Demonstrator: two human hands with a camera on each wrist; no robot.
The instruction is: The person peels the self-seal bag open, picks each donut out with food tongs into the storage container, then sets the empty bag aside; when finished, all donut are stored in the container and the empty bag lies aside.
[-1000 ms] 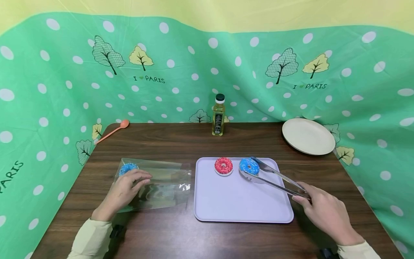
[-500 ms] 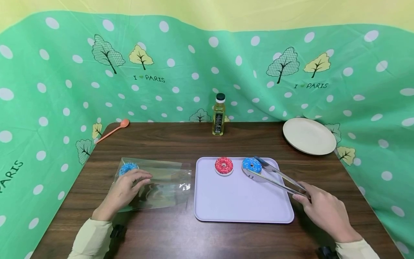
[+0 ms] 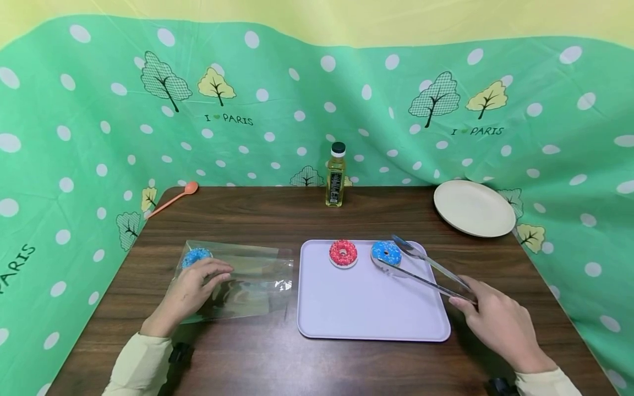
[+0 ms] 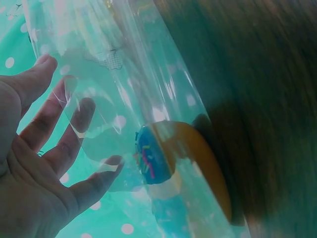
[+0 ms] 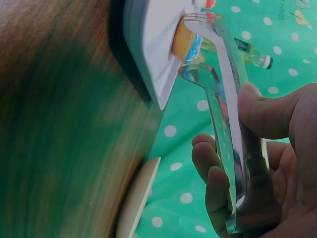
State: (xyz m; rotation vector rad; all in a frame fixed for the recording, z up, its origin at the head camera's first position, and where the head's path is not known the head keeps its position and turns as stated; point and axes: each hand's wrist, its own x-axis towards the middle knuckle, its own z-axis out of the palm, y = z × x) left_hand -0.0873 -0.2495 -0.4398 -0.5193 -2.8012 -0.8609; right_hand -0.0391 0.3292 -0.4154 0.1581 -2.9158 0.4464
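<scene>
My right hand [image 3: 502, 324] holds metal tongs [image 5: 230, 119], their two arms spread on either side of a blue donut with sprinkles [image 3: 386, 253]. That donut sits at the back right of the lilac tray [image 3: 366, 313], left of a red donut's neighbouring spot; the red donut [image 3: 343, 253] has a pale base. On the left, my left hand [image 3: 193, 289] lies over a clear plastic bag [image 3: 252, 280], its fingers spread and slightly bent against the film in the left wrist view. Inside the bag is another blue donut [image 4: 153, 153], partly covered by the hand in the head view.
An oil bottle [image 3: 335, 179] with a dark cap stands at the back middle of the wooden table [image 3: 257, 357]. A cream plate [image 3: 474, 209] lies at the back right, an orange spoon [image 3: 178, 199] at the back left. A patterned green cloth [image 3: 277, 82] hangs behind.
The tongs' arms have spread apart, the far one moving off the blue donut. That donut has shifted slightly right on the tray. My left hand has stayed in place.
</scene>
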